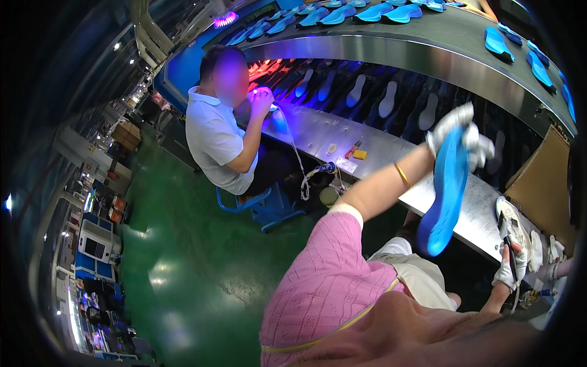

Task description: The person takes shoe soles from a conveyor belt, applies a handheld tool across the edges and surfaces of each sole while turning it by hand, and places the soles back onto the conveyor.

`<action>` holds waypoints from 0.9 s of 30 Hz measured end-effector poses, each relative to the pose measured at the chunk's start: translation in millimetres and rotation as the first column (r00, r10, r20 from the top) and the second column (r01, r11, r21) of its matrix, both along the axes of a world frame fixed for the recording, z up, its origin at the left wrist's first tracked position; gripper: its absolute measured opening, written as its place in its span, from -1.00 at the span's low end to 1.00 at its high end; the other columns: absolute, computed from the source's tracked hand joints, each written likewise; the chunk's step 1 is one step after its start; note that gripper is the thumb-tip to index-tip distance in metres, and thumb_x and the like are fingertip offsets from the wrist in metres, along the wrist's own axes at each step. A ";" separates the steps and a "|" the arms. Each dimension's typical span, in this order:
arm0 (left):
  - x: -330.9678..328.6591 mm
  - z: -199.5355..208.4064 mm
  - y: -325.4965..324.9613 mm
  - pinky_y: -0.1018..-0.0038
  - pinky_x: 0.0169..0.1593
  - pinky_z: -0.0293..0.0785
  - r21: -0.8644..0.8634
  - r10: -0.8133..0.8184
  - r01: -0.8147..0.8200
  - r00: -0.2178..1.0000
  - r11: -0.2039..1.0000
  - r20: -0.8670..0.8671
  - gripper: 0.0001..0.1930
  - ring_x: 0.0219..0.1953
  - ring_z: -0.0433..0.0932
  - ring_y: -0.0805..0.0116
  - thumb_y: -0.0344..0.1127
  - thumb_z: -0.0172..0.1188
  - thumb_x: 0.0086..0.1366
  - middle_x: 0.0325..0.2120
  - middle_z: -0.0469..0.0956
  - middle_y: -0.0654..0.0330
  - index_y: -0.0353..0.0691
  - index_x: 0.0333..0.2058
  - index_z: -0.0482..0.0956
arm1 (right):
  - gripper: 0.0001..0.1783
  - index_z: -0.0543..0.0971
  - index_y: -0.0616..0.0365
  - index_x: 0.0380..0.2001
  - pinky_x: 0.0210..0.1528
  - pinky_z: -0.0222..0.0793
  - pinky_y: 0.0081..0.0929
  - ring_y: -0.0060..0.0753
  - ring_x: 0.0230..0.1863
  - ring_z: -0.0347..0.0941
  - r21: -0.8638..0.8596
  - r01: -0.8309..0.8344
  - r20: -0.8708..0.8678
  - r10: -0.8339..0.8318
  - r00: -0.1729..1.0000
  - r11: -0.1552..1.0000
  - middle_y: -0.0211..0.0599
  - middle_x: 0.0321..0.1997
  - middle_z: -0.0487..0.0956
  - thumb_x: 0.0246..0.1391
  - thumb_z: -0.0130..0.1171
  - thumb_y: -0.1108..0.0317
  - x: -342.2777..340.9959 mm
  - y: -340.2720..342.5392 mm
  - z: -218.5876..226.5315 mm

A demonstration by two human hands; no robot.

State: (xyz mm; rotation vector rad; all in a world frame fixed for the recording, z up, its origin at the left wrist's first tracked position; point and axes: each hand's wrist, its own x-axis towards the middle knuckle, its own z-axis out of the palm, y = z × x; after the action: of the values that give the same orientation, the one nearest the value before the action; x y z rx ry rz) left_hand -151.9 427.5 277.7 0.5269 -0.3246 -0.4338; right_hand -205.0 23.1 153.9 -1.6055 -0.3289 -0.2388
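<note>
My left hand (474, 140), in a white glove, is closed on one end of a blue shoe insole (448, 196). The insole hangs at a slant in front of the metal ledge (474, 217), and part of the hand is hidden behind it. Lower right, my right hand (507, 269) wears a white glove with bare fingertips. It grips a slim black tool (511, 254), from which a pale cord seems to run down. Just beyond that hand lies a crumpled white item (513, 223), perhaps cloth or gloves.
Blue insoles (373, 12) lie on the upper belt (342, 30); pale soles (387, 100) fill the dark lower level. A co-worker (223, 134) sits left on a blue stool (275, 208), holding a glowing item. A yellow block (359, 155) rests on the ledge. Cardboard (544, 183) stands right.
</note>
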 end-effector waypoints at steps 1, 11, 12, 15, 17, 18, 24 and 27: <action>-7.5 -23.7 -24.2 -0.05 -0.03 0.47 -0.217 -0.132 0.134 0.991 0.967 0.024 -0.24 -0.13 0.55 -0.28 0.25 -0.17 0.38 -0.65 0.55 0.01 -0.34 -0.71 0.54 | -0.78 0.53 0.21 -0.20 -0.14 0.44 -0.59 -0.51 -0.25 0.51 -0.020 0.021 -0.010 -0.021 1.000 1.000 -0.26 -0.18 0.59 0.07 0.22 0.63 -1.8 -0.1 0.8; -142.5 -107.2 -67.6 -0.23 0.14 0.32 -0.302 -0.161 0.018 0.874 0.953 -0.458 0.03 0.05 0.46 -0.26 0.60 -0.10 0.08 0.11 0.39 -0.22 -0.31 0.16 0.36 | -0.77 0.42 0.13 -0.21 -0.24 0.33 -0.66 -0.59 -0.36 0.39 -0.014 0.014 -0.081 -0.015 0.997 1.000 -0.43 -0.35 0.45 0.09 0.24 0.48 -20.9 12.0 16.3; -142.7 -104.3 -66.7 -0.23 0.12 0.35 -0.294 -0.172 0.032 0.869 0.955 -0.464 0.03 0.03 0.47 -0.25 0.61 -0.09 0.07 0.09 0.41 -0.22 -0.30 0.16 0.35 | -0.77 0.42 0.13 -0.21 -0.25 0.33 -0.67 -0.60 -0.37 0.39 0.002 0.014 -0.082 -0.013 0.997 1.000 -0.43 -0.35 0.45 0.08 0.23 0.48 -21.2 17.8 16.8; -137.1 -97.7 -74.9 -0.14 0.01 0.49 -0.252 -0.078 -0.059 0.862 0.966 -0.501 -0.01 -0.07 0.55 -0.17 0.56 0.00 0.08 -0.01 0.49 -0.21 -0.30 0.14 0.36 | -0.76 0.42 0.11 -0.21 -0.27 0.31 -0.68 -0.62 -0.38 0.39 0.030 -0.064 -0.023 0.064 0.998 0.998 -0.44 -0.35 0.45 0.06 0.22 0.51 -19.6 35.5 22.2; -129.6 -96.1 -88.5 -0.09 -0.01 0.53 -0.214 0.036 -0.159 0.873 0.964 -0.487 -0.03 -0.10 0.57 -0.11 0.54 0.05 0.07 -0.03 0.50 -0.16 -0.31 0.11 0.39 | -0.76 0.42 0.10 -0.20 -0.26 0.31 -0.68 -0.63 -0.38 0.39 0.003 -0.085 0.004 0.085 0.996 0.996 -0.45 -0.34 0.45 0.07 0.20 0.52 -15.2 47.6 29.3; -124.8 -96.1 -97.3 -0.01 -0.01 0.55 -0.234 0.053 -0.174 0.893 0.957 -0.448 -0.09 -0.14 0.59 -0.03 0.50 0.09 0.08 -0.07 0.52 -0.11 -0.30 0.05 0.43 | -0.77 0.43 0.11 -0.20 -0.25 0.31 -0.68 -0.63 -0.37 0.40 0.026 -0.170 0.026 0.170 0.985 0.985 -0.45 -0.34 0.46 0.08 0.20 0.52 -13.0 54.3 33.0; -105.5 -103.3 -143.7 0.20 0.14 0.47 -0.442 0.002 -0.132 0.959 0.887 -0.282 -0.20 0.01 0.50 0.14 0.40 -0.01 0.24 -0.03 0.47 0.03 -0.20 0.17 0.34 | -0.85 0.45 0.14 -0.23 -0.20 0.28 -0.70 -0.67 -0.30 0.37 -0.150 -0.061 0.125 0.080 0.989 0.987 -0.46 -0.30 0.45 0.14 0.16 0.54 -11.6 95.2 51.1; -102.3 -111.0 -146.4 0.31 0.27 0.33 -0.458 -0.021 -0.034 0.993 0.889 -0.114 -0.30 0.19 0.38 0.22 0.31 -0.17 0.37 0.20 0.35 0.13 -0.02 0.30 0.21 | -0.80 0.42 0.11 -0.20 -0.28 0.30 -0.70 -0.66 -0.35 0.40 -0.130 -0.177 0.157 0.197 0.968 0.976 -0.40 -0.28 0.51 0.13 0.15 0.58 -20.8 108.6 51.3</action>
State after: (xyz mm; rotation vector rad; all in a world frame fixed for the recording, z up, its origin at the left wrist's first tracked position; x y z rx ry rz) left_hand -254.2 281.1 166.7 0.0370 -0.3002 -0.3628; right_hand -225.7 131.7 205.2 -1.6588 -0.6321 -0.2140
